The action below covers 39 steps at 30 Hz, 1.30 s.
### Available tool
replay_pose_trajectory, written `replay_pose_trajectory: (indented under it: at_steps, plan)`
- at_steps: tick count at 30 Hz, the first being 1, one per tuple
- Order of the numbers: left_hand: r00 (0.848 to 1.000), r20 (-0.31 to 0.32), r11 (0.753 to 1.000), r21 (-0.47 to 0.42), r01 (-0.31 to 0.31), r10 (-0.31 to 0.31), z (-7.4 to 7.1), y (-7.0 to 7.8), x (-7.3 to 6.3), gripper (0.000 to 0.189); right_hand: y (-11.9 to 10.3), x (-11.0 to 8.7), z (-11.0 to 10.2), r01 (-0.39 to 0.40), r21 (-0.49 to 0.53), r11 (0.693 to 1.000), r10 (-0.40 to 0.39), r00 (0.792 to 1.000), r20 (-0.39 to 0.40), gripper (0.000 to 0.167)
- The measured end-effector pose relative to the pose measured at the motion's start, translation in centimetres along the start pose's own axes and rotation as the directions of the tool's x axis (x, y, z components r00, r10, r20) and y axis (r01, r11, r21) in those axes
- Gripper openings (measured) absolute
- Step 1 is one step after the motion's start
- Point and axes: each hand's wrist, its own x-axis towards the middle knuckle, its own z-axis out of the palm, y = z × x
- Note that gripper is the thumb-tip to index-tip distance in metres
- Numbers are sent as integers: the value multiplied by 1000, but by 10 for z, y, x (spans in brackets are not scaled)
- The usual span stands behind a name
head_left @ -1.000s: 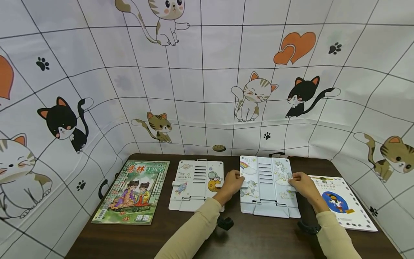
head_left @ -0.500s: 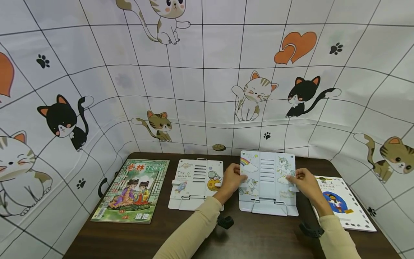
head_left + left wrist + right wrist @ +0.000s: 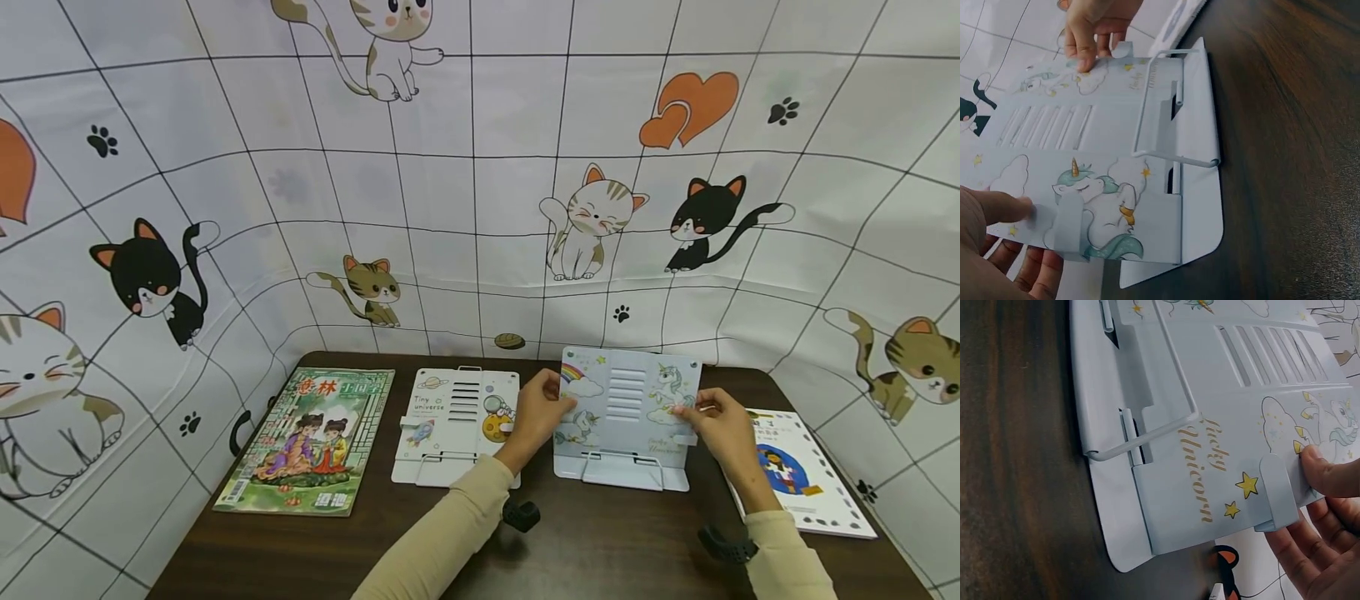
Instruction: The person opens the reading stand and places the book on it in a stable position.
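A white book stand (image 3: 627, 400) printed with unicorns, a rainbow and stars is between both hands, its slotted back panel raised from its base plate (image 3: 622, 477), which rests on the table. My left hand (image 3: 536, 414) pinches the panel's left edge, thumb on the front and fingers behind, as the left wrist view shows. On the opposite edge my right hand (image 3: 723, 429) grips the panel the same way, close to a small side clip (image 3: 1279, 494). A wire page holder (image 3: 1175, 156) lies across the lower front. The stand's back is hidden.
Left of the unicorn stand lies a second stand (image 3: 427, 421) printed "Tiny universe". A green magazine (image 3: 303, 442) is at the table's left, and a white book (image 3: 813, 492) at the right, partly behind the right arm. A cat-printed curtain (image 3: 480, 208) closes the back.
Both hands have lifted the unicorn stand's back panel from lying flatter to a steeper tilt. Its top edge has risen and shifted a little right. The other stand and the books stay put.
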Motion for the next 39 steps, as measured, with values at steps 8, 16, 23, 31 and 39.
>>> replay_pose_trajectory:
  at_steps: [8, 16, 23, 31, 39]
  plan:
    - [998, 29, 997, 48, -66, 65, -2, 2, 5, 26, 2, -10, -1, 25, -45, 999, -28, 998, -55, 39]
    - [993, 52, 989, 97, -112, 107, -9, -5, 19, 26, 4, -23, -1, 184, -117, 976, -193, 979, -68, 35]
    - [991, 92, 982, 153, -107, 94, -14, -6, 29, 29, 8, -35, 6, 295, -63, 953, -299, 953, -54, 29]
    - [980, 152, 980, 137, -146, 125, -22, -10, 41, 38, 3, -50, 21, 609, 25, 793, -609, 793, -23, 34]
    - [973, 209, 982, 139, -127, 97, -30, -10, 48, 47, -13, -64, 39, 738, -19, 675, -738, 675, 0, 30]
